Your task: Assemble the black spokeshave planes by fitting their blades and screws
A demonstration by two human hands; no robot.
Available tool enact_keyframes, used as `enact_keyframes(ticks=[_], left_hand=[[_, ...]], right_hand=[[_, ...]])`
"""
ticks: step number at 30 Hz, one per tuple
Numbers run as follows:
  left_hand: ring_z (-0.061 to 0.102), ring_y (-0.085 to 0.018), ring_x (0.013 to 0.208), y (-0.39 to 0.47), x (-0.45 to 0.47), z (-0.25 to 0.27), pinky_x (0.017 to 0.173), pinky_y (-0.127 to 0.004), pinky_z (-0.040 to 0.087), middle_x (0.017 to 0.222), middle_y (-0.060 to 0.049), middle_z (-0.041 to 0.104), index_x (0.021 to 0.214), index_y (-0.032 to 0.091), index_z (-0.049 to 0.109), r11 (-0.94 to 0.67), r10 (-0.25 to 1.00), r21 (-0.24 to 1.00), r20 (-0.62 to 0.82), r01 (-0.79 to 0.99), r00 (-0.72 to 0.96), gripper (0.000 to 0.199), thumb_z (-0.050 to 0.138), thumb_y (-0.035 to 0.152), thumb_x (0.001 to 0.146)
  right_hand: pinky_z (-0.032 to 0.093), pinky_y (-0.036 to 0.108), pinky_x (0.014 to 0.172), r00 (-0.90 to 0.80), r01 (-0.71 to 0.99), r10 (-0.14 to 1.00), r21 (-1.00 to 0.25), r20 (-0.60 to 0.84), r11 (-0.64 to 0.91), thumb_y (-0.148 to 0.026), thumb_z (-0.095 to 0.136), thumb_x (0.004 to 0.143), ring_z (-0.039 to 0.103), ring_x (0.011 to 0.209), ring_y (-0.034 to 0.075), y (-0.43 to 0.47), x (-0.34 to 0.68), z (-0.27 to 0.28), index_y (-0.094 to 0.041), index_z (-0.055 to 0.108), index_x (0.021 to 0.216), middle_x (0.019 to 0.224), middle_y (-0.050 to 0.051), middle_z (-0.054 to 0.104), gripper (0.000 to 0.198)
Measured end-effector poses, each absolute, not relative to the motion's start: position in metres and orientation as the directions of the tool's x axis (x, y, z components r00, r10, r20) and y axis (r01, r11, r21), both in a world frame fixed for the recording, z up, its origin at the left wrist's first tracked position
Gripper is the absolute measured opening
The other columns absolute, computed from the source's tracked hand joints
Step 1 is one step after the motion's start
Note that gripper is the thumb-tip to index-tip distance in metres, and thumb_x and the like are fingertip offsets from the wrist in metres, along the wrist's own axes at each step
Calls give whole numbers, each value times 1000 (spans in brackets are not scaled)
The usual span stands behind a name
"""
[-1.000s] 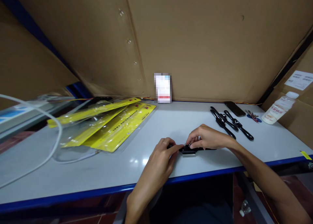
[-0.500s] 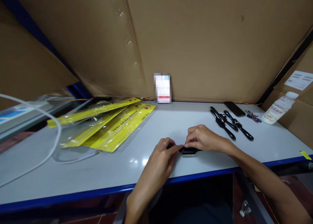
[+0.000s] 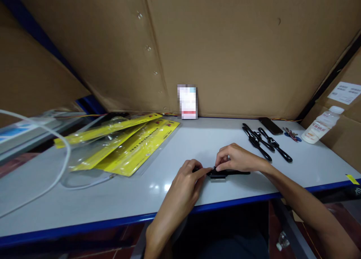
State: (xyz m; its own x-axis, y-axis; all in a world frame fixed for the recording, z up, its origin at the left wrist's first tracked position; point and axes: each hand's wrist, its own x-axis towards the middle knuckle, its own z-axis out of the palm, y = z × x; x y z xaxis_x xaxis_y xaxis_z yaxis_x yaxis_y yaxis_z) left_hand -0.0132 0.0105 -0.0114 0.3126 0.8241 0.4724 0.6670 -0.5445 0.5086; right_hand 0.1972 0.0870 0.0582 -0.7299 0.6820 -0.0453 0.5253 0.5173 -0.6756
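Note:
My left hand [image 3: 189,180] is closed around the left handle of a black spokeshave [image 3: 221,174] lying low over the tabletop near its front edge. The spokeshave's flat metal blade edge faces me, and its right handle sticks out uncovered. With thumb and fingertips pinched together, my right hand [image 3: 232,159] works at the top of the spokeshave's middle; a small part such as a screw there is hidden by the fingers. Beyond my right hand lie several more black spokeshaves [image 3: 258,140], crossed over one another.
Yellow packaging cards [image 3: 138,150] in clear plastic lie fanned out at left, beside a white cable [image 3: 69,153]. A lit phone-like screen [image 3: 188,102] leans on the cardboard wall. At right are a dark phone [image 3: 270,126], keys [image 3: 291,134] and a white bottle [image 3: 321,125].
My right hand has lifted slightly and shifted a little to the right, uncovering the spokeshave's right handle. My left hand and the spokeshave have stayed in place.

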Motion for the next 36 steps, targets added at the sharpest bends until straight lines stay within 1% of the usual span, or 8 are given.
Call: enact_keyframes(ticks=[3,11,17,20,25,30,33,36], left_hand=[[59,-21,91,11,-13,-12,80,-36,53,99,-8,63,120,27,74,-546,823,511,475,664,311,41,46,10,95],[58,-22,91,10,-13,-13,79,-37,52,98,-7,62,118,28,75,-529,833,523,470,668,291,39,47,11,96],[59,-22,92,10,-13,-12,80,-37,53,99,-7,62,118,27,75,-536,831,528,469,659,299,40,47,10,95],[59,-22,91,9,-12,-12,79,-36,53,99,-7,63,118,27,75,-533,830,522,476,666,291,40,48,10,95],[58,-21,89,10,-12,-11,78,-36,53,96,-7,62,120,28,74,-539,826,513,476,668,301,41,46,11,96],[57,-22,91,10,-12,-12,80,-37,52,98,-7,61,120,28,74,-530,833,519,464,671,300,41,46,11,96],[57,-22,92,10,-13,-13,81,-38,52,100,-7,62,121,28,74,-524,838,525,458,671,296,40,46,12,97],[58,-22,92,10,-13,-14,81,-38,52,100,-7,62,121,28,74,-527,835,520,465,673,294,40,46,12,97]], right_hand=[[38,23,65,-721,546,692,-587,33,598,-14,73,83,54,67,10,84,191,56,-16,75,79,71,-2,63,5],[42,23,66,-727,523,682,-712,-84,469,-17,69,84,60,67,12,84,195,59,-17,76,87,71,-1,69,8],[35,23,62,-747,577,663,-544,-48,610,-22,73,85,52,63,10,86,200,63,-16,73,76,68,-3,62,11],[31,23,58,-763,556,642,-586,-78,589,-29,72,88,44,55,8,84,197,62,-15,70,68,56,-5,54,25],[35,24,60,-790,460,613,-676,-14,576,-33,66,92,49,60,10,84,197,60,-16,75,74,65,-2,64,27],[36,24,62,-772,480,635,-668,-14,569,-24,73,86,52,61,10,83,198,63,-17,75,81,65,-4,62,9],[35,23,62,-761,525,648,-621,-36,582,-22,75,84,51,61,10,82,196,62,-19,73,91,65,-6,59,8],[30,24,61,-750,579,661,-483,1,657,-25,70,90,44,60,9,82,193,57,-17,68,75,63,-5,55,17]])
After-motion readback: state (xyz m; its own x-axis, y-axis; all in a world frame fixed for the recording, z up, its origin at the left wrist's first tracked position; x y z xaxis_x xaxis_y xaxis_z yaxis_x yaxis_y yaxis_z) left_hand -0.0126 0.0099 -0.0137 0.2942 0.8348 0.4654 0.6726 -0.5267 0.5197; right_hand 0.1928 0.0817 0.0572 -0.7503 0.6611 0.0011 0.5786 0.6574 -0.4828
